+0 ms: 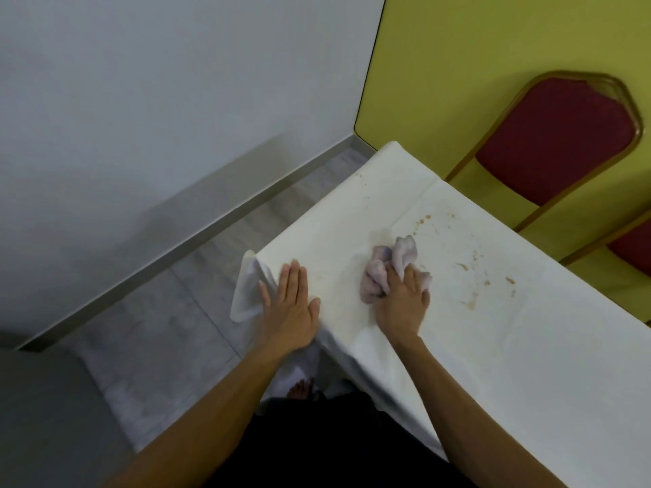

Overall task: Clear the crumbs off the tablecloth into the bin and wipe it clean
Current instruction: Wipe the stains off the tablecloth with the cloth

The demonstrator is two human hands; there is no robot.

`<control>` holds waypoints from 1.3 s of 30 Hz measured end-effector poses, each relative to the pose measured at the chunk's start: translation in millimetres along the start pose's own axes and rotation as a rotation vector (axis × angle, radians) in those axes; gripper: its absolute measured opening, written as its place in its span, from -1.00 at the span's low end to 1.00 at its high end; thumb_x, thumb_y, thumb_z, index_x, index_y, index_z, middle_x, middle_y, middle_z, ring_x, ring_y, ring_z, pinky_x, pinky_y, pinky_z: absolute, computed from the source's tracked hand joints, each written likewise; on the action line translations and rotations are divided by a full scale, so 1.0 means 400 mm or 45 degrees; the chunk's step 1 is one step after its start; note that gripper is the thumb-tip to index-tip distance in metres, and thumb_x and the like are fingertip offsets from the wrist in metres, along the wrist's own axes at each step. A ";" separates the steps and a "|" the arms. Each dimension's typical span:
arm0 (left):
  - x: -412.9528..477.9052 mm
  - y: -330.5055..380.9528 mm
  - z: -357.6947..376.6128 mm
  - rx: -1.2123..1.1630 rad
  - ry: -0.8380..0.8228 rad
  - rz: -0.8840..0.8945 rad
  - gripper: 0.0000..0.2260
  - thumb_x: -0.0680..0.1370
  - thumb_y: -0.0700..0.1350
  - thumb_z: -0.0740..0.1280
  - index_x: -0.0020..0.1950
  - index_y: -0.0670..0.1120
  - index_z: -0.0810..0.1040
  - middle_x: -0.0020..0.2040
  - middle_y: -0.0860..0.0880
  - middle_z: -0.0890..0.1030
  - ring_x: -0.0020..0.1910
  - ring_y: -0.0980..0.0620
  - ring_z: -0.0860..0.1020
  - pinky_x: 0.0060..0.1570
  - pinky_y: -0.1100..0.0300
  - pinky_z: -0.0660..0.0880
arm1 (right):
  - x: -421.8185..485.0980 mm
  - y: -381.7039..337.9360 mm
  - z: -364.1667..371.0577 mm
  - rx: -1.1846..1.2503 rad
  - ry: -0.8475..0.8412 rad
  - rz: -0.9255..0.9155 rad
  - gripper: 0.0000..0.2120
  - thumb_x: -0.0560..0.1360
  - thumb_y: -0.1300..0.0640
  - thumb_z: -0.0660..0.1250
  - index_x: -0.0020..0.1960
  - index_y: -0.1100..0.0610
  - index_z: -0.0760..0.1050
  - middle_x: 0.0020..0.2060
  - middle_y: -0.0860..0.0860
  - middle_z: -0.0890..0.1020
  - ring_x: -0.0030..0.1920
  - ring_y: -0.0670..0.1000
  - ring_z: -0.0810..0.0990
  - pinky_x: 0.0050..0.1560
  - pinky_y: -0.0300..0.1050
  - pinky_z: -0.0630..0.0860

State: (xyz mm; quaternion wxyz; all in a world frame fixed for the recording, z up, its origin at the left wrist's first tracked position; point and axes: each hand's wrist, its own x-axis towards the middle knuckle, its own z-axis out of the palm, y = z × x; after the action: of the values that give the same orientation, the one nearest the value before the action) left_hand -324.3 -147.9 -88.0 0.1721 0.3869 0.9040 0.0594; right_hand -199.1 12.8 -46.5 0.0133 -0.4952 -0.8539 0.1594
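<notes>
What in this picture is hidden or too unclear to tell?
The bin: nowhere in the head view, out of frame.
The brown marks on the tablecloth: too blurred to tell crumbs from stains.
Fingertips of the right hand: buried in the crumpled cloth it grips.
The second chair: cut off by the right edge.

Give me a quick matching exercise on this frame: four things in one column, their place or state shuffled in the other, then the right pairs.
Things:
1. left hand
2. right hand
3. brown stains
4. red chair

Place or state:
A. stands against the yellow wall, beyond the table
B. lies flat with straight fingers on the tablecloth near its corner
C. grips a crumpled cloth
D. scattered on the tablecloth, right of the crumpled cloth

Pairs: 1-B, 2-C, 3-D, 4-A
</notes>
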 end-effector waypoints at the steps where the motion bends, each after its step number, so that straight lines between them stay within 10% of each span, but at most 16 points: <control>1: -0.001 0.000 0.003 -0.008 0.006 0.001 -0.38 0.66 0.16 -0.13 0.59 -0.14 -0.24 0.60 -0.08 -0.28 0.58 -0.07 -0.29 0.48 -0.35 -0.20 | -0.009 -0.046 0.011 0.016 -0.015 -0.051 -0.37 0.53 0.13 0.25 0.57 -0.01 0.17 0.49 0.05 0.30 0.53 0.11 0.17 0.48 0.09 0.15; 9: -0.006 -0.028 0.005 0.140 0.006 0.085 -0.39 0.66 0.15 -0.13 0.60 -0.11 -0.26 0.61 -0.10 -0.24 0.57 -0.10 -0.30 0.47 -0.38 -0.11 | -0.017 -0.159 0.039 0.019 -0.218 -0.731 -0.41 0.56 -0.04 0.24 0.56 -0.17 0.17 0.48 -0.04 0.34 0.47 0.07 0.25 0.37 0.06 0.29; 18: 0.001 -0.012 -0.001 -0.004 -0.003 0.009 -0.37 0.66 0.18 -0.12 0.59 -0.13 -0.24 0.61 -0.07 -0.27 0.51 -0.03 -0.40 0.49 -0.33 -0.20 | 0.063 0.076 -0.023 0.010 -0.095 -0.170 -0.37 0.53 0.25 0.20 0.56 -0.08 0.21 0.56 0.02 0.22 0.59 0.11 0.02 0.50 0.19 0.15; 27: -0.013 0.010 -0.001 0.054 0.047 -0.028 -0.31 0.57 0.19 -0.24 0.60 -0.19 -0.03 0.61 -0.13 -0.06 0.59 -0.09 -0.17 0.48 -0.36 -0.09 | -0.062 -0.074 0.053 -0.013 -0.177 -0.618 -0.32 0.53 0.00 0.30 0.59 -0.08 0.13 0.56 0.02 0.21 0.59 0.08 0.07 0.50 0.12 0.14; 34: 0.013 0.006 -0.042 0.028 -0.113 -0.069 -0.35 0.64 0.14 0.03 0.61 -0.12 -0.14 0.62 -0.05 -0.22 0.59 -0.02 -0.23 0.46 -0.39 -0.19 | 0.012 0.188 -0.073 0.030 -0.240 -0.255 -0.31 0.54 0.24 0.17 0.54 -0.30 0.13 0.59 -0.17 0.09 0.60 -0.03 -0.06 0.50 0.21 0.07; 39: 0.052 0.117 -0.081 -0.149 -0.022 -0.170 -0.42 0.64 0.07 0.08 0.60 -0.14 0.01 0.62 -0.15 -0.20 0.59 -0.10 -0.26 0.48 -0.27 -0.23 | 0.016 0.211 -0.090 0.100 -0.086 -0.061 -0.37 0.49 0.24 0.24 0.52 -0.11 0.29 0.51 0.00 0.30 0.57 0.10 0.12 0.41 0.10 0.30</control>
State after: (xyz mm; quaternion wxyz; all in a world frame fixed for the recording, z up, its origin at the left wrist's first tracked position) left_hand -317.4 -99.4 -52.0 0.2057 0.3154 0.9213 0.0973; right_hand -124.8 66.5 -37.4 0.0078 -0.4681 -0.8586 0.2089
